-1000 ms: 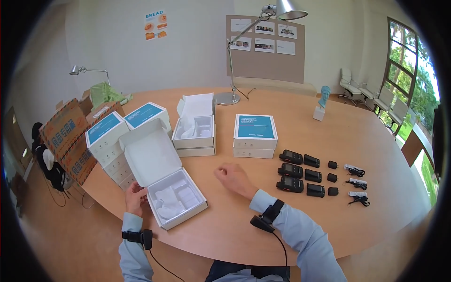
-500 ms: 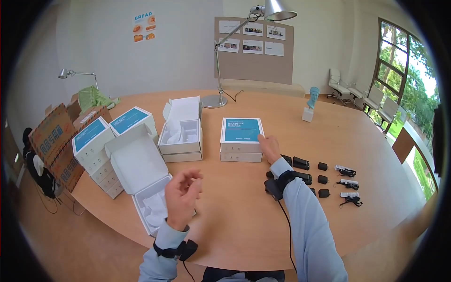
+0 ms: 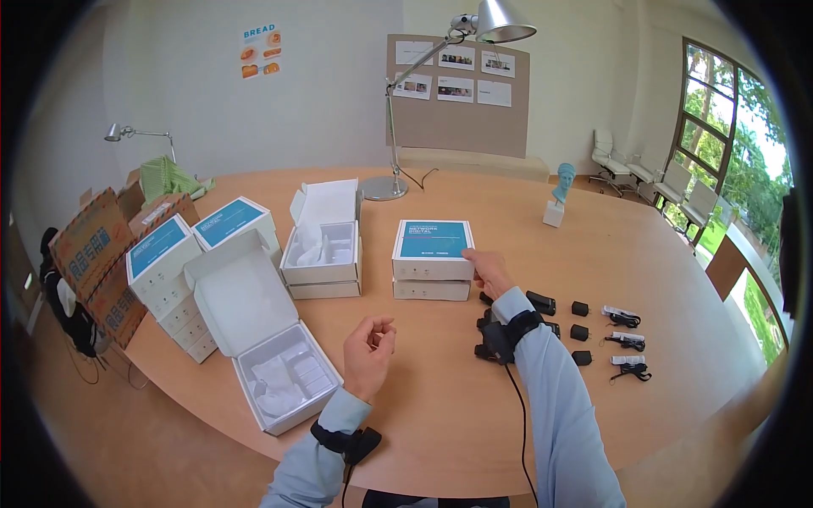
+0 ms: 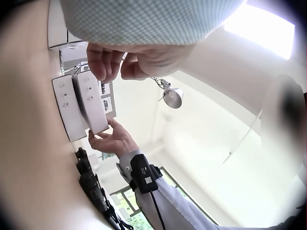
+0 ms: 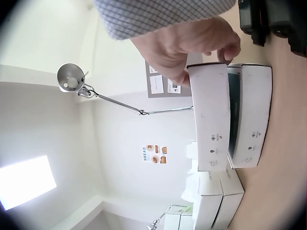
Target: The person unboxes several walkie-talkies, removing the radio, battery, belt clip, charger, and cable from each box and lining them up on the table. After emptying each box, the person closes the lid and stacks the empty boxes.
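My right hand [image 3: 491, 273] grips the right side of the upper teal-and-white box [image 3: 433, 240], thumb on top and fingers beneath. That box's right end is raised off the lower box [image 5: 253, 115], and a wedge of the lower one's teal lid shows between them. My left hand [image 3: 368, 357] hovers over the table with fingers loosely curled around nothing. To its left lies an open white box [image 3: 284, 372] with its lid tipped back, a moulded tray and a crumpled white bag inside.
Another open box [image 3: 322, 245] sits on a closed one behind. Stacked teal-topped boxes [image 3: 161, 254] stand at left. Black handheld devices [image 3: 489, 330], partly behind my right wrist, chargers [image 3: 580, 333] and coiled cables [image 3: 627, 340] lie at right. A lamp [image 3: 385, 188] and a small bust [image 3: 559, 190] stand farther back.
My left hand has left the open box and moved right. My right hand has gone from mid-table to the teal-topped pair and taken hold of the upper box, whose right end is now lifted.
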A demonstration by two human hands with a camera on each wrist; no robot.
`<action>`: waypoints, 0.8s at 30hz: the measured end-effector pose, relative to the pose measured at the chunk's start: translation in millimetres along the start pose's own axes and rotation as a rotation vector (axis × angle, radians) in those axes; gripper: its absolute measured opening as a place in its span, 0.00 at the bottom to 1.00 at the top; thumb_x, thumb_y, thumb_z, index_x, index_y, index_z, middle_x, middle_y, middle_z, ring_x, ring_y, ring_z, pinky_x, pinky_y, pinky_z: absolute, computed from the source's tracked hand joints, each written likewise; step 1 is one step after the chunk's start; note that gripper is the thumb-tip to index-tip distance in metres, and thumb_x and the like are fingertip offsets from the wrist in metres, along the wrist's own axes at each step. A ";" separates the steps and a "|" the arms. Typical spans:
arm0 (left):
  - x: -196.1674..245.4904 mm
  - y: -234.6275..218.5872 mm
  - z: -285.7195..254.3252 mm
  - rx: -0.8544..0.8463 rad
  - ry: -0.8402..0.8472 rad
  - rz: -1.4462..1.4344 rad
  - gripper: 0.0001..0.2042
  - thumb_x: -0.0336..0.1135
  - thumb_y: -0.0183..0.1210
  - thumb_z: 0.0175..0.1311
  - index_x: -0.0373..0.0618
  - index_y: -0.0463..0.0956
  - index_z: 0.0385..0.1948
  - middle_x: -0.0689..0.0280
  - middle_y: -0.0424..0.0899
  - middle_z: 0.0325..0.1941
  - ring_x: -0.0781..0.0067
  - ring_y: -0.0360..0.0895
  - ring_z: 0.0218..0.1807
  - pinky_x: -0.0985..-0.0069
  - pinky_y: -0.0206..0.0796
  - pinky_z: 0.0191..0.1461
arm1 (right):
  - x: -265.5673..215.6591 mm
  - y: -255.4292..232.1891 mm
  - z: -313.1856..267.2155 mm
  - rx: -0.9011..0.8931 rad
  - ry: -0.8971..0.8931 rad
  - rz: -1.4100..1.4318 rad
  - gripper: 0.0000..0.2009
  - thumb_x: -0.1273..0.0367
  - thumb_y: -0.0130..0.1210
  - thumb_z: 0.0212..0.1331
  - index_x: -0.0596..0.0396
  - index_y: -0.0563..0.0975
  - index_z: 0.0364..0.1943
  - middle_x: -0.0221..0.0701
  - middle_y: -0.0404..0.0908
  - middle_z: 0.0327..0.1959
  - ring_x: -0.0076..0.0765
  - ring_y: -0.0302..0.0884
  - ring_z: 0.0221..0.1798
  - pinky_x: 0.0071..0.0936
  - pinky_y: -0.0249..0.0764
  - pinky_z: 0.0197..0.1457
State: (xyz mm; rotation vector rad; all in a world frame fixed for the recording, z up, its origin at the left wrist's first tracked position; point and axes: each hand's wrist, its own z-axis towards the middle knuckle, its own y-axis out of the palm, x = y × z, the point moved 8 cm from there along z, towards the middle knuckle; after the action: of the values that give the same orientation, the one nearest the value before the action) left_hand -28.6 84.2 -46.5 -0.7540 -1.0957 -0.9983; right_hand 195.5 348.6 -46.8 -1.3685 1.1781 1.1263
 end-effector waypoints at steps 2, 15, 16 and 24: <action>-2.5 1.0 0.0 -0.002 0.024 0.015 0.13 0.24 0.59 0.69 0.37 0.78 0.53 0.68 0.82 0.41 0.84 0.77 0.30 0.84 0.71 0.29 | -3.6 4.8 -3.2 -0.007 0.018 0.075 0.15 0.60 0.64 0.57 0.57 0.78 0.22 0.29 0.72 0.17 0.25 0.66 0.18 0.30 0.53 0.16; 98.9 -7.9 -34.5 0.278 0.611 0.682 0.30 0.22 0.66 0.51 0.44 0.74 0.61 0.55 0.74 0.62 0.50 0.72 0.60 0.61 0.72 0.59 | -21.9 11.2 -143.1 -0.204 -0.061 0.188 0.16 0.61 0.59 0.65 0.55 0.79 0.50 0.26 0.77 0.29 0.21 0.71 0.24 0.21 0.65 0.23; 105.4 -1.7 -37.9 0.212 0.646 0.716 0.31 0.24 0.69 0.50 0.45 0.74 0.62 0.55 0.73 0.64 0.47 0.68 0.65 0.56 0.65 0.66 | -18.0 8.8 -157.0 -0.207 -0.073 0.165 0.16 0.61 0.58 0.67 0.55 0.79 0.53 0.26 0.77 0.31 0.21 0.71 0.24 0.21 0.66 0.23; 66.4 40.8 -53.6 -0.236 0.564 1.134 0.41 0.29 0.74 0.45 0.52 0.68 0.68 0.60 0.68 0.71 0.40 0.58 0.75 0.38 0.55 0.71 | 25.7 -2.5 -211.2 -0.203 -0.050 0.073 0.31 0.60 0.62 0.62 0.60 0.70 0.68 0.32 0.83 0.36 0.22 0.76 0.29 0.22 0.70 0.25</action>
State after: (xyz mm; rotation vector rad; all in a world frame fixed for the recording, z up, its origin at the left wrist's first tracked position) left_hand 37.1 34.4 -0.2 -1.0121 0.0287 -0.2934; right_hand 211.4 136.4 -50.7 -1.4505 1.1088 1.3547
